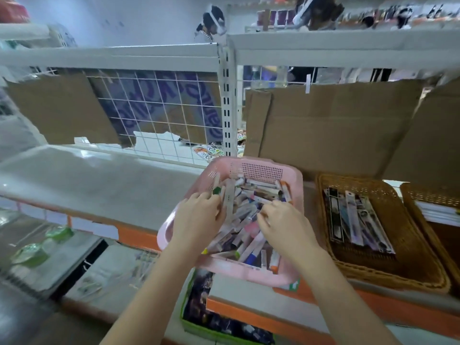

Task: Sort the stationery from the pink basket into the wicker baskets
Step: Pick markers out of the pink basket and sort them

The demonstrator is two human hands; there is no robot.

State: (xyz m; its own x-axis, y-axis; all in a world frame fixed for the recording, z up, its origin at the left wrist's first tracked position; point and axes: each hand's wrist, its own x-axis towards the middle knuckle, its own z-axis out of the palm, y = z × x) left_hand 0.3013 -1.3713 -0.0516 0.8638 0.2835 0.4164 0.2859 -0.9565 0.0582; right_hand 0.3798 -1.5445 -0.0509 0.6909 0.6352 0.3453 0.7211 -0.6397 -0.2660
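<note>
Both hands dig in the pink basket [261, 168] of mixed stationery on the shelf: the left hand [199, 215] grips flat packets [229, 197], the right hand [286, 222] curls into the pile, its hold unclear. Best lift one kind at a time, matching the long packs in the wicker basket [423, 265] just beside

Shelf: we see a grey shelf board [94, 180] with an orange front edge [261, 319], reaching left of and behind the hands.
Upper shelf: a pale metal shelf [109, 57] runs across above the hands.
Upright: a slotted white post [227, 105] stands straight beyond the hands.
Back: a white wire grid [159, 115] closes the shelf at the rear, up and left of the hands.
Cardboard: brown cardboard sheets [331, 125] hang against the rear, up and right of the hands; another piece [57, 105] hangs far left.
Wall: we see a pale wall [129, 18] at the top, beyond the shelving.
Light: even and soft, with a sheen on the shelf board.
</note>
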